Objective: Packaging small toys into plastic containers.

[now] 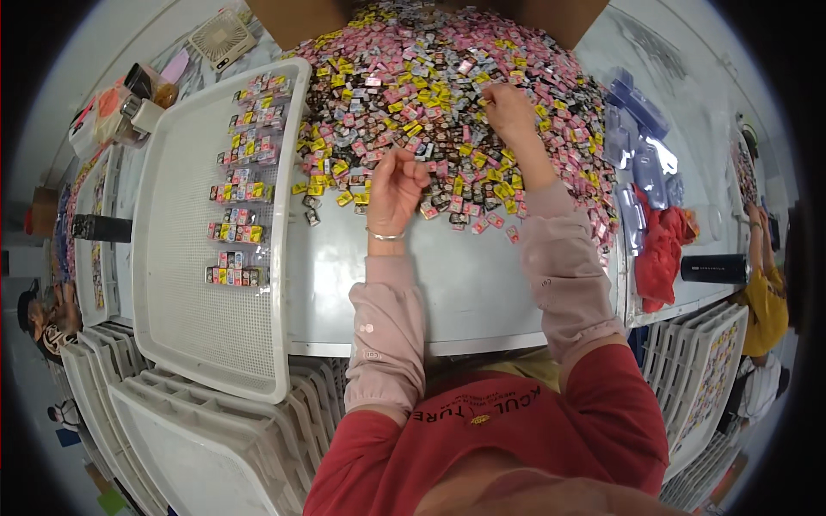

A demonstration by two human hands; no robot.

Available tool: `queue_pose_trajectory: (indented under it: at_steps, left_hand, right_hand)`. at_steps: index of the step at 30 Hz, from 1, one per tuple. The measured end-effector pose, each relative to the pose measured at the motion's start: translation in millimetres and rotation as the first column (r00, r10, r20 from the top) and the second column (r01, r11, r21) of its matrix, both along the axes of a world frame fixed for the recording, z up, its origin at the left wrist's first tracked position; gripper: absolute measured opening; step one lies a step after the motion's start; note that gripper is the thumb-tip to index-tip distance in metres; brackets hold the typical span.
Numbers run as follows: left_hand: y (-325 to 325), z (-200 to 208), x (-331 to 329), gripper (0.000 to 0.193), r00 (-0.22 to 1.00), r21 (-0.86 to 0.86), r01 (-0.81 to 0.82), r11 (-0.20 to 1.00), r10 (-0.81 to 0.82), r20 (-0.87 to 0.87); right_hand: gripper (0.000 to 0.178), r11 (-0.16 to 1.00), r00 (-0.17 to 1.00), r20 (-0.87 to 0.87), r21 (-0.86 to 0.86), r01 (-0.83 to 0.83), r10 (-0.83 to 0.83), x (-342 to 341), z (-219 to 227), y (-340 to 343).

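A wide heap of small wrapped pieces (413, 95) in pink, yellow, black and pale blue covers the far part of the table. At the heap's near edge is my left hand (396, 196), its fingers curled in toward the palm; whatever they may hold is hidden. Farther in, over the right middle of the heap, my right hand (511, 116) reaches down with its fingertips drawn together among the pieces. I cannot make out a piece between them. Left of the heap, a white mesh tray (172, 258) carries several clear packs (239, 225) filled with the same pieces, lined up along its right side.
Clear bluish plastic packaging (641, 142) and a red plastic bag (661, 249) lie at the right, with a black cylinder (716, 269) nearby. Stacked white trays (206, 430) stand below the table's left edge. A small fan (222, 40) sits at the back left. Other people work at both sides.
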State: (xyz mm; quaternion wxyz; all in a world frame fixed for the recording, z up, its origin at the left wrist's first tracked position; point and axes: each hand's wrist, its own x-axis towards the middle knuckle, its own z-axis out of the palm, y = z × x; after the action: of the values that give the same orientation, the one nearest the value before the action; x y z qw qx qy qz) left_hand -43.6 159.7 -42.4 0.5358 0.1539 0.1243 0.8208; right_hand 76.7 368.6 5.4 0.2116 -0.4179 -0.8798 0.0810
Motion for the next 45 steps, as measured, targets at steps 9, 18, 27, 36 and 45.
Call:
queue_pose_trajectory:
  at_steps: [9,18,27,36,45]
  left_hand:
    - [6.5,5.4,-3.9,0.025,0.996,0.043,-0.072,0.996,0.074,-0.041]
    - [9.8,10.8,-8.5,0.024,0.979,-0.003,-0.143,0.990,0.141,-0.147]
    - [10.3,4.3,-13.2,0.019,0.926,-0.188,-0.292,0.938,0.228,-0.301]
    - [9.4,7.9,-16.2,0.021,0.923,-0.140,-0.298,0.944,0.248,-0.293]
    - [9.1,7.6,-16.3,0.022,0.951,-0.126,-0.254,0.959,0.224,-0.216]
  right_hand:
    - [0.019,0.262,0.367,-0.870,-0.458,-0.849,-0.331,-10.6,-2.4,-68.5]
    - [0.017,0.169,0.360,-0.843,-0.454,-0.875,-0.399,-32.9,-14.5,-94.2]
    - [0.017,0.438,0.423,-0.881,-0.472,-0.765,-0.211,-39.3,-16.5,-112.9]
    - [0.018,0.440,0.485,-0.864,-0.490,-0.752,-0.134,-35.0,-3.3,-107.8]
    - [0.013,0.521,0.480,-0.872,-0.456,-0.721,-0.098,-37.3,-1.4,-114.4]
